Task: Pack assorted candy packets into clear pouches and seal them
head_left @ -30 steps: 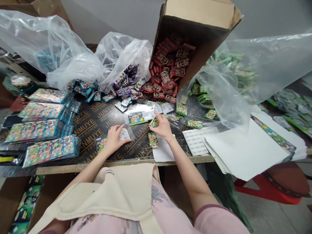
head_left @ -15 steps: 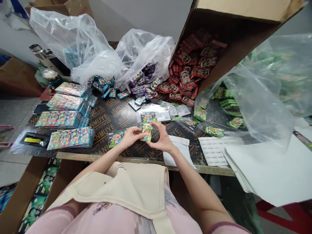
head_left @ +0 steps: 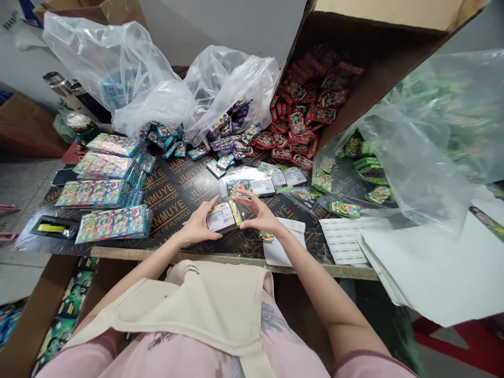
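Observation:
My left hand (head_left: pixel 200 223) grips the left end of a small printed pack (head_left: pixel 221 220), thumb in front and fingers behind. The pack shows a grey-white face with a barcode. At its right end my right hand (head_left: pixel 260 212) closes thumb and fingers round the edge, where a small green packet (head_left: pixel 236 211) shows against it. Whether that packet sits inside the pack cannot be made out. Another green packet (head_left: pixel 266 237) lies partly hidden under my right wrist. Behind my hands are printed packs in clear film (head_left: pixel 263 185).
Wrapped packs (head_left: pixel 114 223) stand in stacks at left. Loose blue packets (head_left: pixel 169 140), purple packets (head_left: pixel 232 144) and red packets (head_left: pixel 297 123) are heaped at the back. A clear bag (head_left: pixel 421 163) of green packets, a label sheet (head_left: pixel 342 239) and white paper (head_left: pixel 433 268) are at right.
Before, both hands held a small green packet above the table beside a flat dark card. Now they hold the barcoded pack there, and a green packet shows under my right wrist.

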### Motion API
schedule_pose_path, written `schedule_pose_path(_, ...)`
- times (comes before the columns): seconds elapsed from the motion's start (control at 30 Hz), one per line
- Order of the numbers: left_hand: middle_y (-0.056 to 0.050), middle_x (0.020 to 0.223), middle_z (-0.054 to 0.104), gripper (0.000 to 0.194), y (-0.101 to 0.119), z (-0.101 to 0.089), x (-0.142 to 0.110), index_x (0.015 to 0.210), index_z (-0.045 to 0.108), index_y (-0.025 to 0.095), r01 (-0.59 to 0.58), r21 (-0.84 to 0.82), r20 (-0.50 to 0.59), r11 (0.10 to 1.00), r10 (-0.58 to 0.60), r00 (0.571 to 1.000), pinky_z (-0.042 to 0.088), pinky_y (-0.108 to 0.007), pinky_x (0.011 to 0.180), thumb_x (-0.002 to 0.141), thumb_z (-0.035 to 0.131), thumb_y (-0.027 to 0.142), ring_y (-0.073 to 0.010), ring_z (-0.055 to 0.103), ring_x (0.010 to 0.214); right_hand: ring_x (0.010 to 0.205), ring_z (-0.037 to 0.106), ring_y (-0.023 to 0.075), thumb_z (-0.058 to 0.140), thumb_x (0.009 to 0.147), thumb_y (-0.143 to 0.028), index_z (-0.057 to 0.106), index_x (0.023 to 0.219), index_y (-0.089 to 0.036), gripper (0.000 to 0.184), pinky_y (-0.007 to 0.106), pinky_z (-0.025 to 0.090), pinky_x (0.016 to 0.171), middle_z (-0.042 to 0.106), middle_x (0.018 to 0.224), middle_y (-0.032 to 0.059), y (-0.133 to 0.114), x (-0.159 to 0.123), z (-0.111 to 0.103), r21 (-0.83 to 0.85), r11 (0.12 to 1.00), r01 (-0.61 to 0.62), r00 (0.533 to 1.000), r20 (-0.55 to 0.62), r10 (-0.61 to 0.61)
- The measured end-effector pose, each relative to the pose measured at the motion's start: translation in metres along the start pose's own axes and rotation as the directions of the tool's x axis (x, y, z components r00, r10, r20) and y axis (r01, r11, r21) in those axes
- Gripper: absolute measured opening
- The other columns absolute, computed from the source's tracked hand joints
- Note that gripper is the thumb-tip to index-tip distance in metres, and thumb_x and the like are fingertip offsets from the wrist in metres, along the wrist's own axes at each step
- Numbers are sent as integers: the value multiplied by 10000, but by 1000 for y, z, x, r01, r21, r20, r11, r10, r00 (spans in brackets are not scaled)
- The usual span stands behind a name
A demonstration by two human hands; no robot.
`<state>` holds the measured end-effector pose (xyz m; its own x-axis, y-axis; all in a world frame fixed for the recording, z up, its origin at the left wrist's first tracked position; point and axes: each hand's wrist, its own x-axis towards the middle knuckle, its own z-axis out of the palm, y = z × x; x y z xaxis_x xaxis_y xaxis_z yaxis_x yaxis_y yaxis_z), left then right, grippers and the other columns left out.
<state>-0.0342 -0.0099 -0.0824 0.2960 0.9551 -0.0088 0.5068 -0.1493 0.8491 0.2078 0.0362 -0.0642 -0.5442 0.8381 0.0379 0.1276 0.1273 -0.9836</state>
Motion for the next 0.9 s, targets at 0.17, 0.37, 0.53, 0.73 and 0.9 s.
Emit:
schedule_pose_path(0.17,-79,1101,605,738,19,29,16,1268,555,176,84,-438,-417,895,-285,863,457,-360,937,619,777,448,-239,581,1044,1142,605,232,660,770,-514,306,1376,-311,731,431,500,955,612,1237,81,-19,24,33,202,977,-71,855,-492,164)
schedule_pose_path(0.37,-49,875,723,440,47,51,23,917,690,152,-4,-918,-226,396,-516,826,505,-288,777,748,610,550,-190,662,863,845,697,214,635,739,-363,401,1171,-243,506,384,558,786,698,836,14,-21,37,63,436,897,-69,746,-575,337)
schedule_pose_path(0.53,-39,781,731,275,48,31,30,805,719,132,155,-980,54,125,-583,811,497,-268,710,567,719,269,-165,662,723,817,701,211,657,657,-286,436,1065,-257,465,348,537,748,711,777,-23,-30,27,55,620,783,-51,738,-505,448)
schedule_pose_path(0.73,2,682,683,211,49,15,32,731,723,153,105,-931,-79,349,-476,876,463,-233,656,525,756,176,-107,596,619,803,687,210,738,568,-224,641,904,-215,350,338,516,755,744,837,14,-32,14,37,675,711,-196,783,-329,528)
schedule_pose_path(0.9,-17,648,686,151,50,4,35,629,729,145,75,-742,-195,666,-322,927,460,-248,658,564,797,264,-123,588,626,825,668,211,758,668,-361,745,764,-212,178,356,500,832,747,832,36,-29,2,26,290,949,-122,858,-451,248)
